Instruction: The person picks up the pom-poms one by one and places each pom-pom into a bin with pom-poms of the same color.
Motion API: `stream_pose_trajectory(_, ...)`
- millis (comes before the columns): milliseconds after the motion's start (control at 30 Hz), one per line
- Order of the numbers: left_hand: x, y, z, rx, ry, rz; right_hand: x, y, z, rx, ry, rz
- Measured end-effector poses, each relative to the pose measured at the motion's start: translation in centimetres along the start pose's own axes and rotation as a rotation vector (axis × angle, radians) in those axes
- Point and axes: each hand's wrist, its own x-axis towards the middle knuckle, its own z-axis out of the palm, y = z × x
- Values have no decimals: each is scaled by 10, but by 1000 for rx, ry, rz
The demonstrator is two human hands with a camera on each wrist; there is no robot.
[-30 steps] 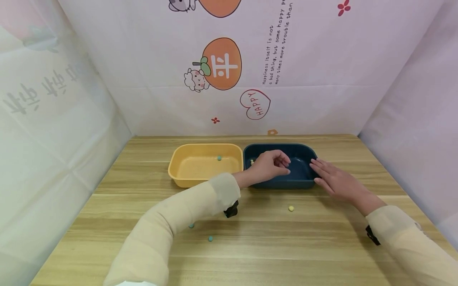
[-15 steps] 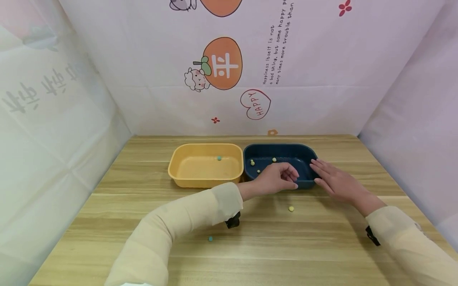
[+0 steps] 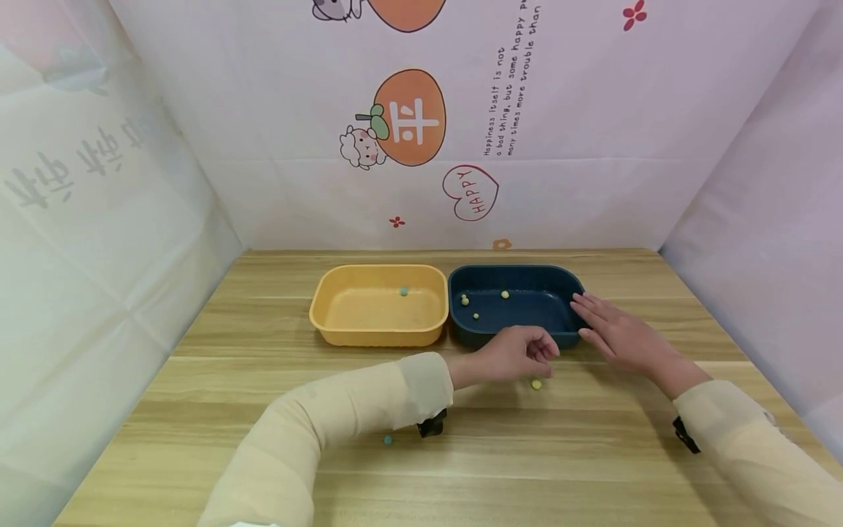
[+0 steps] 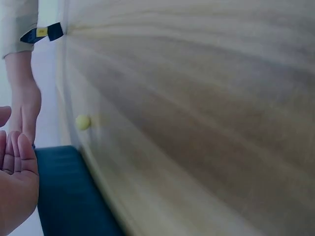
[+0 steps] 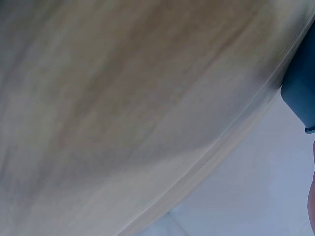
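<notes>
My left hand [image 3: 510,355] hovers just in front of the dark blue bin [image 3: 516,339], fingers loosely bent and thumb apart, nothing visible between them. Close below its fingertips a small yellow ball [image 3: 536,384] lies on the table; the left wrist view also shows this yellow ball [image 4: 83,122] beyond the blue bin's wall [image 4: 74,191]. My right hand [image 3: 619,333] rests with straight fingers on the blue bin's right rim. Inside that bin are several small yellow balls [image 3: 505,295].
A yellow bin [image 3: 378,338] stands directly left of the blue one, with a teal ball [image 3: 404,291] inside. Another teal ball [image 3: 387,440] lies on the wooden table [image 3: 514,468] near my left sleeve. A printed cloth [image 3: 566,183] rises behind the bins.
My left hand has come out from over the blue bin, toward me and slightly right, uncovering yellow balls inside. My sleeve now hides one teal ball on the table. The right hand stays put.
</notes>
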Motion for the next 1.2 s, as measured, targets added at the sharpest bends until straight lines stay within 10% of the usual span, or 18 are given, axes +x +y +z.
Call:
stream_pose_trajectory(733,2,-25,18,311,-33,-77,0,2,1,7,-13,-5)
stream_pose_trajectory(1200,7,-29,19,323,-74,-112,-4,4,4,-14,6,-12)
